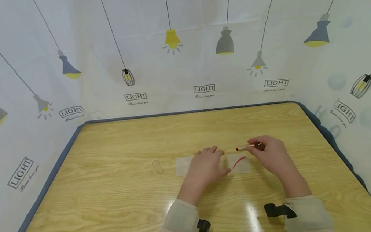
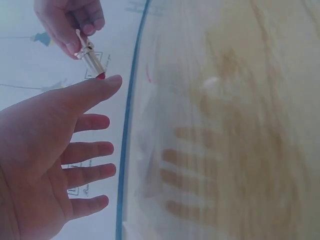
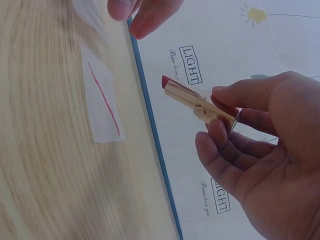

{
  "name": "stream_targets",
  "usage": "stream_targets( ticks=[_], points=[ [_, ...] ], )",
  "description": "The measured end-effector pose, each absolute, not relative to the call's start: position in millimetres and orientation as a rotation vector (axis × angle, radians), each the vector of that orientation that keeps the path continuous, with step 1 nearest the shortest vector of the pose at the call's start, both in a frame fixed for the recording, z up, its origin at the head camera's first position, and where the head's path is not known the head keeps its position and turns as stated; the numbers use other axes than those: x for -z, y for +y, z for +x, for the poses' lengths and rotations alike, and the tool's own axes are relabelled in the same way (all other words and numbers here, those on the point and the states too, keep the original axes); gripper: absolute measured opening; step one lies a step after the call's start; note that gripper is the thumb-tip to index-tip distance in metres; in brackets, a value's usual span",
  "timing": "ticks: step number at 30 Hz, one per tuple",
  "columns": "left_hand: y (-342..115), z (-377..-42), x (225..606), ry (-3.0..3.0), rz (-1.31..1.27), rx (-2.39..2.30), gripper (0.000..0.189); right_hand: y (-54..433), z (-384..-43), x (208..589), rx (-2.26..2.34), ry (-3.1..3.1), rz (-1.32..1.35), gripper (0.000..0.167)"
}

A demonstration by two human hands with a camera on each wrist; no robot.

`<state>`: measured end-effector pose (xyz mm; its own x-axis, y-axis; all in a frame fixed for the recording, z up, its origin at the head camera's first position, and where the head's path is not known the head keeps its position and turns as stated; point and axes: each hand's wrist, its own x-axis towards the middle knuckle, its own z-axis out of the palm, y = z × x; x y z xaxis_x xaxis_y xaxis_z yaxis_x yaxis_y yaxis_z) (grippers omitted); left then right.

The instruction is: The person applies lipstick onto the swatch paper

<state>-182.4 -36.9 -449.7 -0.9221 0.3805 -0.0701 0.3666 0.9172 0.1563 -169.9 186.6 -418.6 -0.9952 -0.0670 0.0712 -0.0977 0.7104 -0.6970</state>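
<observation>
My right hand (image 1: pixel 272 156) pinches an uncapped lipstick (image 3: pixel 182 93) between thumb and fingers, its gold tube and red tip pointing left. Just below the tip in the head view lies a small whitish paper (image 1: pixel 244 168) that bears a curved red stroke (image 3: pixel 104 97). My left hand (image 1: pixel 204 167) hovers over the table between this paper and a second pale paper (image 1: pixel 181 167), which it partly covers. In the left wrist view the left fingers (image 2: pixel 92 148) are extended and spread, holding nothing.
A small see-through oblong thing with a pinkish outline (image 1: pixel 157 166) lies left of the papers. The wood-grain table (image 1: pixel 114 210) has a dark blue edge (image 1: pixel 185 112). Behind and beside it hangs a white cloth (image 1: pixel 150 19) printed with lamps. Black straps (image 1: pixel 276 210) are at both sleeves.
</observation>
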Motion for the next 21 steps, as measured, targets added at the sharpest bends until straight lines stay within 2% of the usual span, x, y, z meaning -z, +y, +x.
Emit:
stream_targets(
  ticks=[8, 21],
  points=[
    [-58, -158, 438, 3.034, 0.631, -0.25, 0.058, 173, -171, 422, -1.238, -2.84, 0.18, 0.03],
    [-77, -107, 435, 2.995, 0.668, -0.215, 0.062, 141, -165, 432, -1.207, -2.825, 0.339, 0.026]
  ],
)
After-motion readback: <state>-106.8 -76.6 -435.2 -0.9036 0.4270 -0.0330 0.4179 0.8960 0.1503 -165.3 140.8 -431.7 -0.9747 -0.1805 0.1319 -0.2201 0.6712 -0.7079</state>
